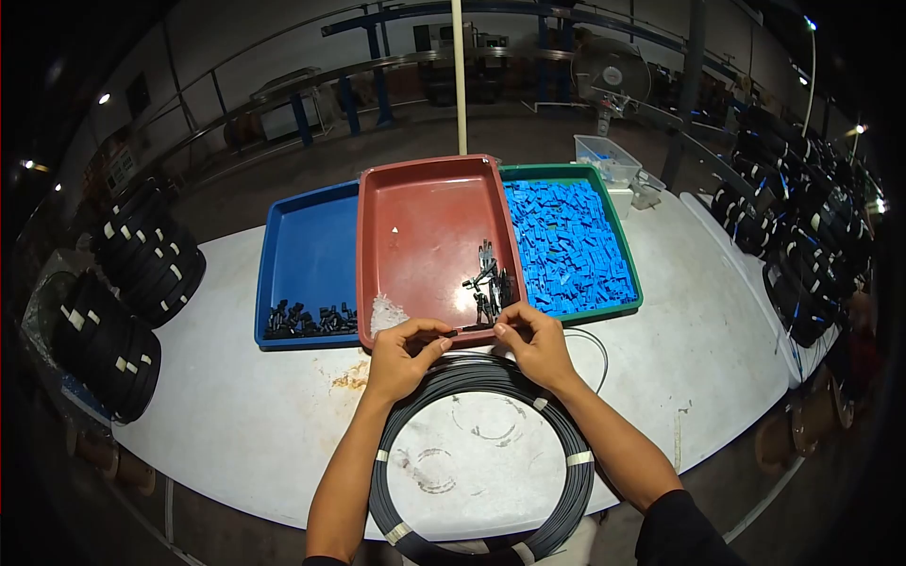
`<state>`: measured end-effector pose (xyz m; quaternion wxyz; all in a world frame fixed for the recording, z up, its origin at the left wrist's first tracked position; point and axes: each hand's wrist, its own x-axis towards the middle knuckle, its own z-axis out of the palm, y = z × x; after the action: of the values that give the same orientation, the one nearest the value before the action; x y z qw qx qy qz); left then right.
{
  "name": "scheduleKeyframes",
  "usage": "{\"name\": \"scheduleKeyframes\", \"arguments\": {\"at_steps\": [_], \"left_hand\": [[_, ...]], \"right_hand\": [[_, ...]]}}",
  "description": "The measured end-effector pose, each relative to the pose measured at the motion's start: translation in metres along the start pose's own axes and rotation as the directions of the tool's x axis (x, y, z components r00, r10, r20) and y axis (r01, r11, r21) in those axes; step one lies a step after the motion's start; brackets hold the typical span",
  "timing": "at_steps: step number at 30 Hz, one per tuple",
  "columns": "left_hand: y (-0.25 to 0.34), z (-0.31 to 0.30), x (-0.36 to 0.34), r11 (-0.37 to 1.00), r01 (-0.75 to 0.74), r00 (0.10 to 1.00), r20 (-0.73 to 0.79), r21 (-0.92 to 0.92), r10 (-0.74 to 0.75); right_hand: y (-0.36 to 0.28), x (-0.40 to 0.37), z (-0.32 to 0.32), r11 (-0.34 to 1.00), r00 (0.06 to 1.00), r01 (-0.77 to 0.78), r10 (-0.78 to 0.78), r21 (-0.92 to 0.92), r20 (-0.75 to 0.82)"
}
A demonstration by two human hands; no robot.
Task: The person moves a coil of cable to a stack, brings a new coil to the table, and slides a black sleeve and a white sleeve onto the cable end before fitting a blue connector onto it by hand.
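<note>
Just at the near rim of the red tray (425, 217), the left hand (404, 351) and right hand (533, 341) each pinched the thin black cable end (469, 328); the cable coil (472, 373) lay before that tray.

Black cable coil (472, 374), red tray (425, 226)

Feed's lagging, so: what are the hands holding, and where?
Left hand and right hand pinch a thin dark piece by its two ends; its kind is unclear.

Pinching, close together: left hand (404, 351), right hand (533, 341).
</note>
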<state>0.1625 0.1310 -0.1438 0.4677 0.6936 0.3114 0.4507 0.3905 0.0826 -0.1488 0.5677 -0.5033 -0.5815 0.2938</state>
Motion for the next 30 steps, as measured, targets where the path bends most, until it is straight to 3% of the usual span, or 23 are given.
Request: {"name": "scheduleKeyframes", "arguments": {"at_steps": [1, 4, 5, 7, 9, 17, 21, 23, 26, 30], "left_hand": [[-0.001, 0.001, -0.001, 1.0, -0.005, 1.0, 0.004, 0.0, 0.005], [0.0, 0.003, -0.01, 0.999, 0.05, 0.999, -0.001, 0.003, -0.05], [0.0, 0.004, -0.011, 0.999, 0.046, 0.999, 0.002, 0.003, -0.046], [-0.001, 0.003, -0.012, 0.996, 0.056, 0.998, 0.019, 0.075, -0.058], [-0.002, 0.004, -0.011, 0.991, -0.116, 0.992, 0.061, 0.064, 0.112], [0.005, 0.002, -0.014, 0.991, -0.023, 0.998, 0.069, 0.133, 0.014], [0.005, 0.002, -0.015, 0.988, -0.031, 0.997, 0.072, 0.151, 0.02], [-0.003, 0.003, -0.014, 0.987, -0.112, 0.992, 0.078, 0.112, 0.104], [0.005, 0.002, -0.015, 0.987, -0.045, 0.994, 0.103, 0.152, 0.03], [0.006, 0.002, -0.015, 0.985, -0.069, 0.992, 0.112, 0.156, 0.052]], "right_hand": [[0.001, -0.001, -0.002, 1.0, 1.0, -0.011, 0.011, -0.001, -0.005], [0.006, -0.006, -0.007, 0.919, 0.965, 0.263, -0.252, -0.294, 0.076], [0.004, -0.007, -0.009, 0.921, 0.967, 0.255, -0.241, -0.295, 0.083], [0.0, -0.008, -0.009, 0.859, 0.925, 0.38, -0.351, -0.344, 0.145], [0.003, -0.009, -0.009, 0.859, 0.922, 0.386, -0.353, -0.338, 0.158], [-0.002, -0.012, -0.009, 0.867, 0.923, 0.384, -0.35, -0.318, 0.161], [-0.003, -0.013, -0.009, 0.849, 0.906, 0.421, -0.382, -0.318, 0.18], [-0.003, -0.013, -0.01, 0.854, 0.909, 0.416, -0.376, -0.313, 0.181], [-0.003, -0.014, -0.01, 0.855, 0.909, 0.414, -0.372, -0.313, 0.187], [-0.003, -0.014, -0.01, 0.849, 0.902, 0.428, -0.384, -0.31, 0.196]]}}
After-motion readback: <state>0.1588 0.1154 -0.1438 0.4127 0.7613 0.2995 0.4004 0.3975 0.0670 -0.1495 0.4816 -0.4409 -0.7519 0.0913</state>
